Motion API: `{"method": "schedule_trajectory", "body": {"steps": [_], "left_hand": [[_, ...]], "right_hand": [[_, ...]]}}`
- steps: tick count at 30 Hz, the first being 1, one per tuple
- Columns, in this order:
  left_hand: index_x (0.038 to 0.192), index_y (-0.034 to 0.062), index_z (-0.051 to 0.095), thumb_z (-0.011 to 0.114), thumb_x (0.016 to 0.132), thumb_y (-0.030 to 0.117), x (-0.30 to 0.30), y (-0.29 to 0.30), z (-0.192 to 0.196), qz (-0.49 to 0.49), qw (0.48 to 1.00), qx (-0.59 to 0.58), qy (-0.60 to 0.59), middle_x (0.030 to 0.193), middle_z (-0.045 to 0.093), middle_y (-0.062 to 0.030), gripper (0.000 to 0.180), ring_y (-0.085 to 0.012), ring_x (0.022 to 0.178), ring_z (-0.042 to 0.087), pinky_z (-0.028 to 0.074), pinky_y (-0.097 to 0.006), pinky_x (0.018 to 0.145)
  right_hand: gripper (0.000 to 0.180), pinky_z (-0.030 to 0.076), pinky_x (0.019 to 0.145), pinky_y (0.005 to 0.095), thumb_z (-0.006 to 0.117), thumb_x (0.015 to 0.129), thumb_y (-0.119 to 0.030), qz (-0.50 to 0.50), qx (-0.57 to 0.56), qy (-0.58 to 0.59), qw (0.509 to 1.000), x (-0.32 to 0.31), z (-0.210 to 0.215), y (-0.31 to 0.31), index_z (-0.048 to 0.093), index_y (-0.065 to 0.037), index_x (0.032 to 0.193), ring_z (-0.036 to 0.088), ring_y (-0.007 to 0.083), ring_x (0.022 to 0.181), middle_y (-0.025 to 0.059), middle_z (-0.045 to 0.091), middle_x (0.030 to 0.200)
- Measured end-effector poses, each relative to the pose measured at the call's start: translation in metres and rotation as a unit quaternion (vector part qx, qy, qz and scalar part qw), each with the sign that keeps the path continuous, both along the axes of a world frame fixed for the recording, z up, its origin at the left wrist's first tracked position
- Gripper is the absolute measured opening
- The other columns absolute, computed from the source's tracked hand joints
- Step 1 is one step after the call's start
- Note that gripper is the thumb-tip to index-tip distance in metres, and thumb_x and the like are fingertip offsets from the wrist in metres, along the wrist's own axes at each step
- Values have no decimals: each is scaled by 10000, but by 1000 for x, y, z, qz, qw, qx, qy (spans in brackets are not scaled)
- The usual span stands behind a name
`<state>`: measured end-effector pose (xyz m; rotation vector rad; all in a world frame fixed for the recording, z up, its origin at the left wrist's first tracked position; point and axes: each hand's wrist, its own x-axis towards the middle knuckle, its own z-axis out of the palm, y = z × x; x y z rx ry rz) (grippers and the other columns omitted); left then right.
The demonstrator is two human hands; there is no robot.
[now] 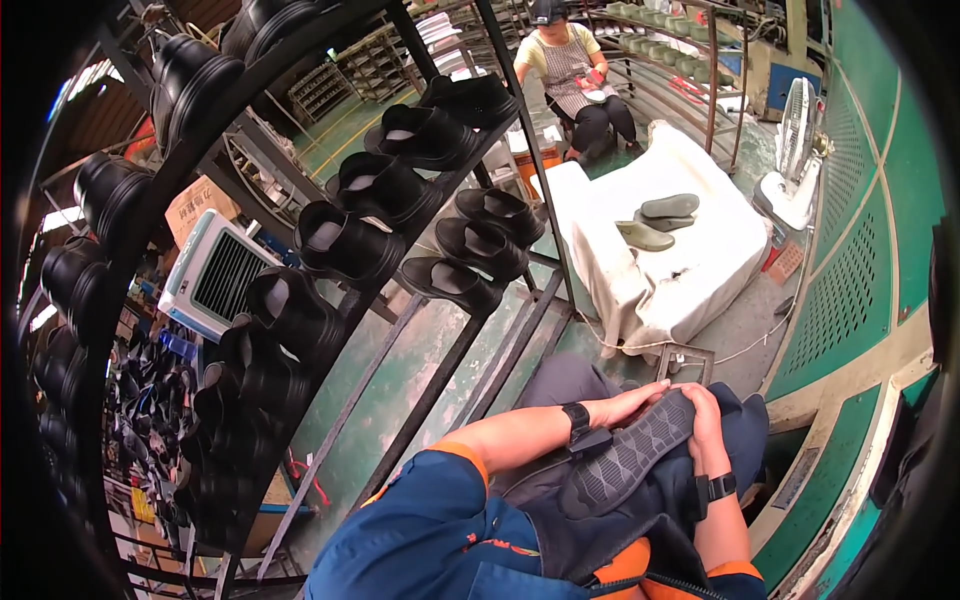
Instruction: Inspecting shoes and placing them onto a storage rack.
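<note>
A dark shoe (632, 455) lies tilted across my lap with its grey, patterned sole facing up. My right hand (706, 418) is closed around its far end, fingers curled over the edge. From the other side, my left hand (632, 404) grips that same end, its fingers reaching along the edge and partly hidden behind it. Black bands circle both wrists. The shoe's upper faces down, out of sight.
A tall black rack (365, 300) with several rows of black shoes (350, 240) stands to the left. Ahead, a cloth-covered table (690, 270) carries loose soles (665, 212). Beyond it sits a co-worker (570, 75). Green perforated panels (845, 290) rise at right, near a white fan (795, 140).
</note>
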<state>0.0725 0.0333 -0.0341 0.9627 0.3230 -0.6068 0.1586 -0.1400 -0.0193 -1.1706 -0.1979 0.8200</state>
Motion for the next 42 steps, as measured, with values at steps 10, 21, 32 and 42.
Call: {"method": "schedule_trajectory", "body": {"steps": [10,21,32,42], "left_hand": [[1330,90,553,386,986,632,16,-15,6,-30,998,9,63,1193,651,-21,664,-102,1010,627,500,-254,879],[1323,138,579,398,977,644,7,-21,21,45,996,75,-18,1193,659,3,639,-110,965,663,534,-260,820],[1416,75,505,328,1008,616,6,-26,26,15,989,117,-91,1365,565,-83,700,-170,1224,543,429,-295,1033],[1424,67,498,322,1003,620,13,-31,5,38,976,173,-123,1468,484,-135,717,-261,1363,439,340,-346,1115]], "right_hand": [[285,452,897,275,485,896,-119,-81,-30,4,996,4,1,-12,677,53,1019,626,173,951,105,694,988],[315,450,934,295,502,889,-145,-99,-1,-31,995,2,-1,-12,678,52,1061,627,210,995,121,688,1023],[344,440,955,304,470,914,-164,-125,-19,-38,991,12,-14,-14,662,53,1099,602,207,1030,119,666,1068],[365,468,943,316,448,926,-172,-116,-36,-6,993,20,-21,-18,648,60,1125,614,211,1022,127,661,1072]]}}
